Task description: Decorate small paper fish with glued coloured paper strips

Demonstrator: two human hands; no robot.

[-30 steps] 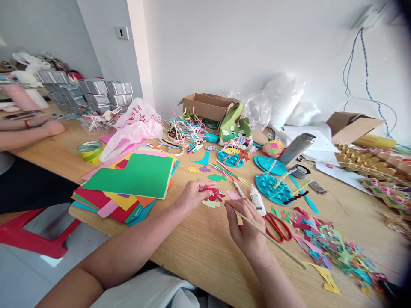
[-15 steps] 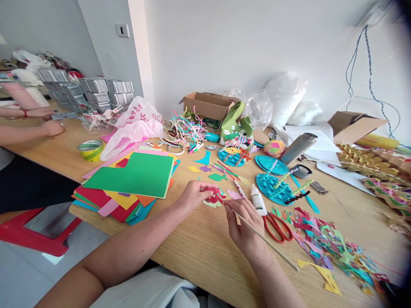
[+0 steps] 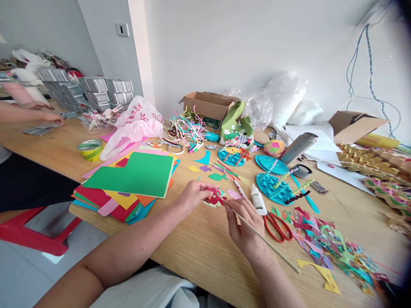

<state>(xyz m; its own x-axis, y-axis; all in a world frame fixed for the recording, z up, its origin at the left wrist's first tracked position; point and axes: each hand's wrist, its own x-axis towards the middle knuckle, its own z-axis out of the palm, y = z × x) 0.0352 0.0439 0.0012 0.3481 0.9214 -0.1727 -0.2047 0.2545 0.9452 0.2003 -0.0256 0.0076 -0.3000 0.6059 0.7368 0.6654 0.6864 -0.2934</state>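
Note:
Between the thumb and fingers of my left hand (image 3: 195, 195) is a small red paper cutout (image 3: 212, 199), held just above the wooden table. My right hand (image 3: 246, 224) is closed around a thin pale stick (image 3: 269, 244), its tip up against the red cutout. Under the cutout, part of a light green paper piece (image 3: 210, 205) shows. Beyond my hands lie yellow (image 3: 193, 169), purple (image 3: 206, 169) and green (image 3: 217, 176) paper fish. A pink paper fish (image 3: 234, 194) lies by a white glue bottle (image 3: 257, 201). Red-handled scissors (image 3: 278, 228) rest beside my right hand.
Coloured paper sheets (image 3: 141, 173) are stacked on the left. Paper scraps (image 3: 334, 244) spread over the right side. Blue decorated discs (image 3: 276, 188) and a metal flask (image 3: 300, 147) stand farther back. At the far left, another person's hands (image 3: 48, 114) handle grey pieces.
The stick's tip has shifted slightly up and left over the red cutout. At the far left, the other person's hands have drawn back, and flat grey pieces now lie before them.

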